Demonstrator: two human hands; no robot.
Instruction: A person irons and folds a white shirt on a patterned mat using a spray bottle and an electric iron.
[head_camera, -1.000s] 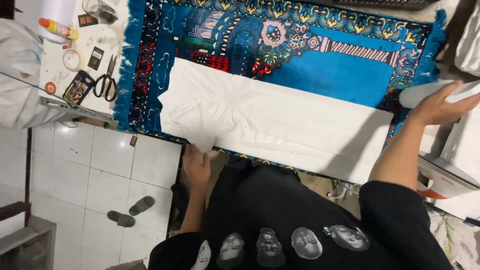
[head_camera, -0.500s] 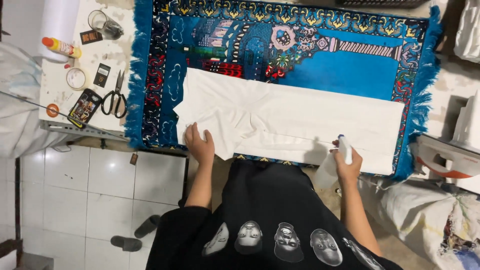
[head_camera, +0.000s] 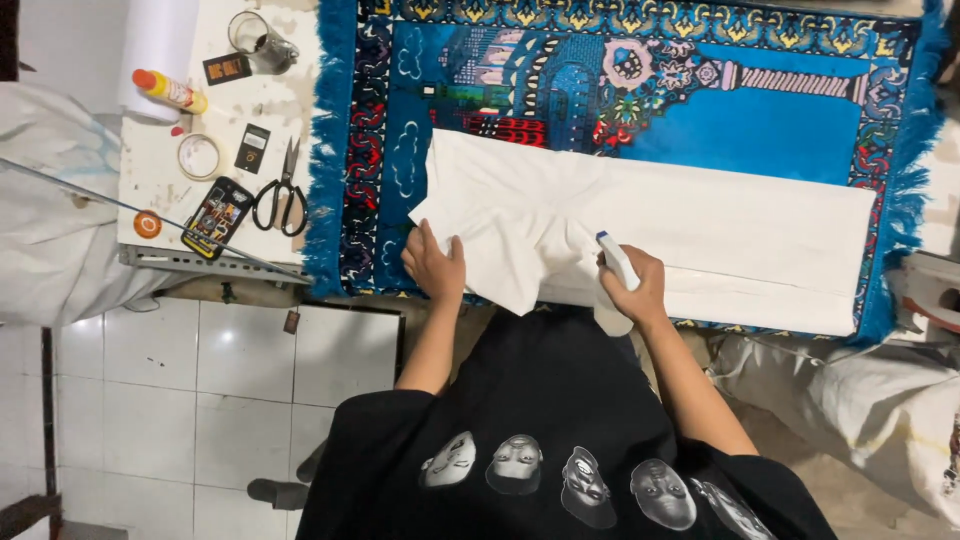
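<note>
While the left hand (head_camera: 436, 268) lies flat, fingers spread, on the near corner of a folded white cloth (head_camera: 700, 235), the right hand (head_camera: 636, 285) grips a small white spray bottle (head_camera: 616, 262) at the cloth's near edge. Beneath the cloth lies a blue patterned rug (head_camera: 780, 120). Farther left, a white side table (head_camera: 165, 190) holds scissors (head_camera: 281, 192), a phone (head_camera: 215, 215), a tape roll (head_camera: 198, 156) and a glass cup (head_camera: 255, 38).

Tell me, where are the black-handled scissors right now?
In the head view, the black-handled metal scissors lie on the white side table at the left, between the dark smartphone and the blue patterned rug's fringe, away from both hands.
</note>
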